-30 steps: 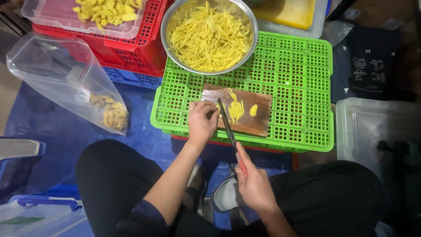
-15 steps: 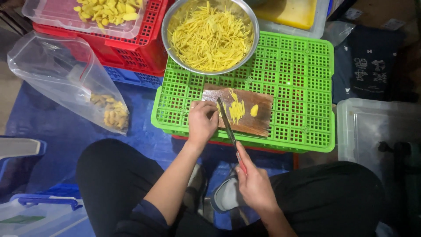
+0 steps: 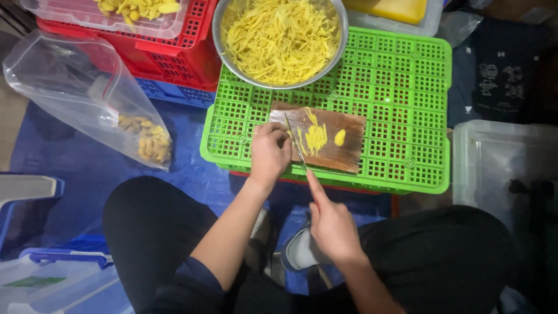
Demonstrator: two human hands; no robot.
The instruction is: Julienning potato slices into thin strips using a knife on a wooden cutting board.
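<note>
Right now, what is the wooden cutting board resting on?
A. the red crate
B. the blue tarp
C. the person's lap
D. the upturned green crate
D: the wooden cutting board lies flat on the green crate, just below the metal bowl of yellow strips, with the left hand at its near-left edge and the right hand holding the knife.

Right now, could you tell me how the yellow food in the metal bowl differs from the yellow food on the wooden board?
The metal bowl holds a big heap of yellow strips; the wooden board carries only a few strips and one uncut piece. The bowl's strips lie tangled, the board's side by side. Both are yellow.
</note>
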